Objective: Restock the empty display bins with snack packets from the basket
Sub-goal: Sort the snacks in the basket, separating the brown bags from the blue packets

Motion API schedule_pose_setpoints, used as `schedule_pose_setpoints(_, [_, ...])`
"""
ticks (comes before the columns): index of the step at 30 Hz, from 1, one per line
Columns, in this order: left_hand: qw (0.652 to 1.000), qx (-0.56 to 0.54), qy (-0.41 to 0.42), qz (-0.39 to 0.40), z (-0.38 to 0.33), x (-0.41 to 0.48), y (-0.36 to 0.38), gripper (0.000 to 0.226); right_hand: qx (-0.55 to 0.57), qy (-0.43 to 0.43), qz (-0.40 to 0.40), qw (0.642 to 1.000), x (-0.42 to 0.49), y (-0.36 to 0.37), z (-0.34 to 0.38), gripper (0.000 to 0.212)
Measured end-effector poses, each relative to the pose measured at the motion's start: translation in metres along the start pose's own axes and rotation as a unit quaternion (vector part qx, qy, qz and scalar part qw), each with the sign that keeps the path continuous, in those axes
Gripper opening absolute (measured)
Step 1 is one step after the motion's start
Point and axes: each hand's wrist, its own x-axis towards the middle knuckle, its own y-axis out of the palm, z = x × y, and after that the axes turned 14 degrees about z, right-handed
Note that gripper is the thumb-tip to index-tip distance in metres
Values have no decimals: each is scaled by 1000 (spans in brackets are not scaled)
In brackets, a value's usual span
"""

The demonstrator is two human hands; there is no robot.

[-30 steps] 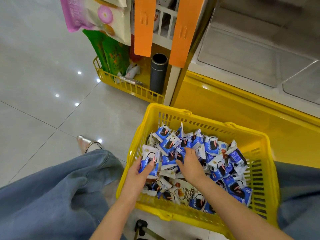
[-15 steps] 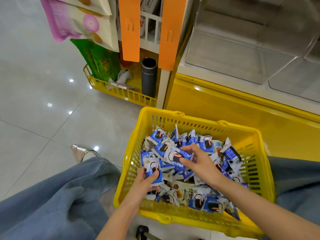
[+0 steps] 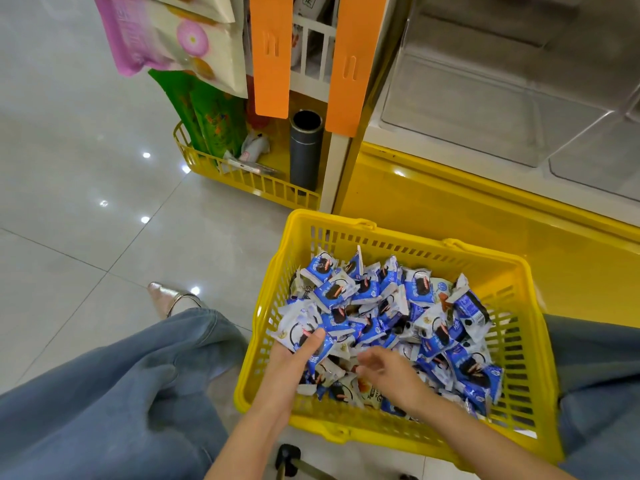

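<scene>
inside the yellow slatted plastic basket (image 3: 408,242) lie heaped blue-and-white foil snack packets (image 3: 391,306). left hand (image 3: 294,358) grips several packets at the heap's left edge, thumb pressed on top. right hand (image 3: 388,370), blurred, hovers just beside it, fingers loosely curled, holding nothing. clear plastic display bins (image 3: 467,109) stand beyond the basket.

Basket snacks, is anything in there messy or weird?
Nothing has spilled out. The packets lie in a jumbled heap inside the basket, pointing every which way. One tan packet near the front wall looks odd because nearly all the others are blue and white.
</scene>
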Motion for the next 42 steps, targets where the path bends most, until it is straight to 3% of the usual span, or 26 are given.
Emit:
schedule_pose_setpoints(3, [1000,9,20,4,-4,-2,-3,42,13,65,53,996,19,14,-15,41])
schedule_pose_setpoints(8, [999,43,23,-20,-5,-6,-3,40,8,80,35,996,42,34,-13,52])
schedule_pose_setpoints(11, [997,70,19,-23,-7,-6,-2,40,5,86,20,996,51,41,-10,41])
schedule_pose_setpoints(14, [996,87,18,-24,-6,-4,-2,40,-60,62,-6,996,48,36,-10,9])
schedule_pose_setpoints(21, [993,115,6,-31,-3,0,6,36,-130,-35,10,991,0,-8,-7,21])
schedule_pose_setpoints(26, [989,148,-8,-10,-6,24,38,32,-126,-50,-74,988,-41,-73,5,17])
schedule_pose_setpoints(30, [965,257,17,45,-16,65,93,30,-114,-32,-220,968,-58,-127,-6,14])
schedule_pose_setpoints(34, [928,362,20,82,-16,111,154,49,-74,15,-309,948,-62,-163,-35,17])
schedule_pose_setpoints(36, [897,430,-18,103,-11,127,172,53,-33,26,-325,945,-62,-168,-45,21])
schedule_pose_setpoints(39, [837,528,-59,130,-9,137,182,59,-22,33,-306,951,-62,-165,-51,47])
schedule_pose_setpoints(42, [844,518,36,132,-24,124,174,52,-110,-20,-334,936,-67,-155,-43,50])
